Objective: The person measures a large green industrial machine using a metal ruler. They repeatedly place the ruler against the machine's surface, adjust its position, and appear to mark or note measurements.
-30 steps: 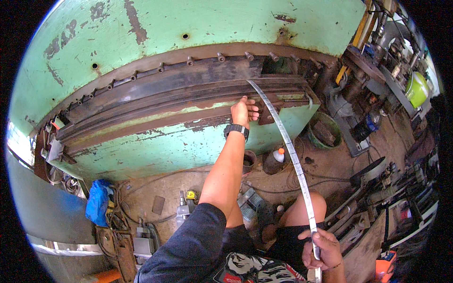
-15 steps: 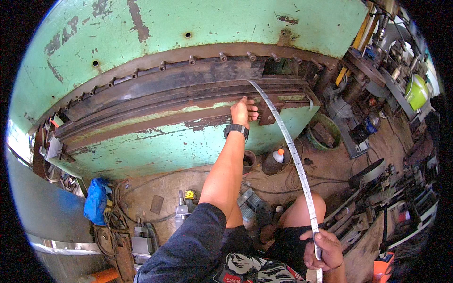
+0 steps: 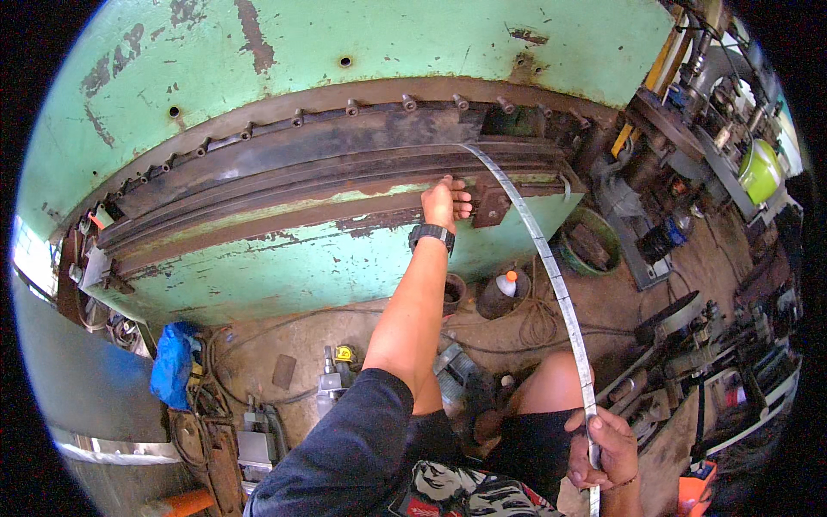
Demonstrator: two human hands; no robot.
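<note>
A long, narrow metal strip [image 3: 546, 255] with dark marks across it at intervals runs from near my lap up to the big green machine. Near its lower end my right hand [image 3: 605, 450] grips it between thumb and fingers. The strip's far end lies at the slot between the machine's dark upper blade [image 3: 345, 138] and its lower bed [image 3: 284, 185]. My left hand [image 3: 446, 202], with a black watch [image 3: 431, 234] on the wrist, is at the bed's front edge, left of the strip. Its fingers are curled, and what they hold, if anything, is hidden.
Below the bed stand a green tub [image 3: 591, 243] and a container with an orange-capped bottle [image 3: 506, 284]. Cables [image 3: 538, 320] cross the floor. A yellow tape measure [image 3: 345, 354] and a blue bag [image 3: 175, 365] are at left. Tools and metal parts [image 3: 689, 362] crowd the right.
My right hand has shifted slightly right with the strip. The strip's upper part now lies a little further right, its far end bent over toward the slot. My left hand stays put.
</note>
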